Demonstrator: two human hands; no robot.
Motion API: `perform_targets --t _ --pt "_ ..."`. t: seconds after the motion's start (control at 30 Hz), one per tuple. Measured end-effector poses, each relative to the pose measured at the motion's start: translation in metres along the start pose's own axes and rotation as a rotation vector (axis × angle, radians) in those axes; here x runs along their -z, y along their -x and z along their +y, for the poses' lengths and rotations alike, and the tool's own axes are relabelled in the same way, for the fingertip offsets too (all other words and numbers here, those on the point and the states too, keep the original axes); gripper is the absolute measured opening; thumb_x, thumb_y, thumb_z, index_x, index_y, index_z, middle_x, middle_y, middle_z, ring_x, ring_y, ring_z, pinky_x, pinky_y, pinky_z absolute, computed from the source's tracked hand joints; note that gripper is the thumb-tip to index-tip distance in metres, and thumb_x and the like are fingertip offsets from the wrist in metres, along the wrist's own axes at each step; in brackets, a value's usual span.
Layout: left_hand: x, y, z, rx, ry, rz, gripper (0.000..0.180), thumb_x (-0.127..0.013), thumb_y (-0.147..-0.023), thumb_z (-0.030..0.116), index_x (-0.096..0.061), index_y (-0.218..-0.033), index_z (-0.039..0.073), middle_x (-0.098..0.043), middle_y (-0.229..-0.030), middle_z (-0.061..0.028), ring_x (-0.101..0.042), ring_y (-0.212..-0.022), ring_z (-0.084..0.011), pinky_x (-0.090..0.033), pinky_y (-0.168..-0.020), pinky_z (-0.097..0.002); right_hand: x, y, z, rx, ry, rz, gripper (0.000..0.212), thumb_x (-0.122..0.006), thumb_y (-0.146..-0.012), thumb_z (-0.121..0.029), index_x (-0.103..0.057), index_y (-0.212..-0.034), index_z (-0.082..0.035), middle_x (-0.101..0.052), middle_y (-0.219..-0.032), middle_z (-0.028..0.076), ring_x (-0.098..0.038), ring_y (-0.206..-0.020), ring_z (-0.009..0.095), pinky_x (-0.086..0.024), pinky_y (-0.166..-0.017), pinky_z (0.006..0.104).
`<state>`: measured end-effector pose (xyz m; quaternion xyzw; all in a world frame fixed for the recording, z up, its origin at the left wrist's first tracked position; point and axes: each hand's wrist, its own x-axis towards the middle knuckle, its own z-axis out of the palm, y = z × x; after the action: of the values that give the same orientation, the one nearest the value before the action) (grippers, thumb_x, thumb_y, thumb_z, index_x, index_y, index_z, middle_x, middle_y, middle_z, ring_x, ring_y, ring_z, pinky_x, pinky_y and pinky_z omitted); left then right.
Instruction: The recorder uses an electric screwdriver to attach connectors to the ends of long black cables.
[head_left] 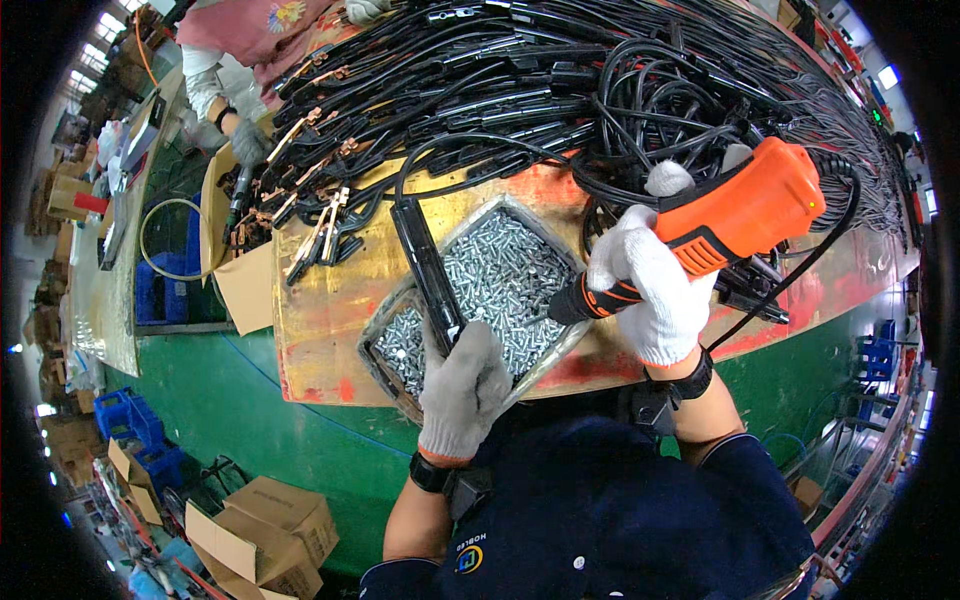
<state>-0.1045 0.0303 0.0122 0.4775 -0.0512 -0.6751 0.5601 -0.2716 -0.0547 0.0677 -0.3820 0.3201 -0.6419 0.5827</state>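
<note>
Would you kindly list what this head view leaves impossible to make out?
Head view, tray: floor buried under screws.
Head view, driver bit: too small to tell whether its tip carries a screw.
Head view, black handle: lower end partly covered by left hand.
Head view, co-worker: head cut off by top edge.

A: ok so where's this cam sitting?
B: On the person's head, left one of a pair. It looks down and a bit forward, with the dark shirt (600, 490) filling the bottom edge.
A: How close is it?
B: Pretty near. The left hand (465, 385) and right hand (648, 285) show up big around the middle, and the worktop (340, 310) stretches away toward the top right.
A: Fisheye, right?
B: Yep, super wide. Edges bow near the rim, the corners go black, and you get green floor (235, 400) on both sides. Upright, not mirrored.
</note>
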Motion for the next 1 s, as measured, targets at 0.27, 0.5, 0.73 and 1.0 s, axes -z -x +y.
perform_targets --t 0.27,0.5,0.73,1.0 --pt "-0.001 -0.001 0.004 0.023 0.040 -0.010 0.016 -0.062 -0.090 0.008 -0.046 -0.095 0.008 -0.044 -0.059 0.0016 -0.036 -0.038 -0.0071 -0.027 -0.034 -0.0251 0.000 -0.007 0.004 0.029 0.060 0.025 0.050 -0.063 -0.088 -0.005 -0.041 -0.133 -0.001 -0.058 -0.074 0.007 -0.058 -0.058 0.019 -0.050 -0.057 0.0328" --pt "-0.004 0.001 0.006 0.009 -0.100 0.004 0.031 -0.064 -0.087 0.000 -0.045 -0.110 0.004 -0.056 -0.066 -0.0026 -0.042 -0.038 -0.0076 -0.029 -0.033 -0.0242 0.015 -0.029 -0.005 0.141 -0.142 0.077 0.042 -0.064 -0.088 -0.006 -0.046 -0.126 0.001 -0.053 -0.076 0.006 -0.053 -0.063 0.017 -0.048 -0.059 0.0315" --pt "-0.001 0.000 0.000 -0.018 -0.047 -0.055 0.042 -0.062 -0.086 -0.003 -0.040 -0.122 0.006 -0.059 -0.072 -0.0027 -0.044 -0.040 -0.0065 -0.032 -0.032 -0.0222 0.007 -0.039 -0.015 0.144 -0.316 0.105 0.042 -0.066 -0.089 -0.005 -0.052 -0.129 -0.004 -0.052 -0.080 0.002 -0.051 -0.071 0.011 -0.047 -0.065 0.0286" --pt "-0.007 0.000 0.004 -0.032 -0.084 -0.055 0.049 -0.068 -0.087 0.003 -0.038 -0.125 0.008 -0.053 -0.069 0.0000 -0.044 -0.041 -0.0061 -0.031 -0.032 -0.0227 -0.029 -0.017 -0.005 0.083 -0.200 0.052 0.021 -0.063 -0.091 -0.012 -0.054 -0.107 -0.001 -0.043 -0.078 0.002 -0.044 -0.071 0.013 -0.042 -0.067 0.0283"
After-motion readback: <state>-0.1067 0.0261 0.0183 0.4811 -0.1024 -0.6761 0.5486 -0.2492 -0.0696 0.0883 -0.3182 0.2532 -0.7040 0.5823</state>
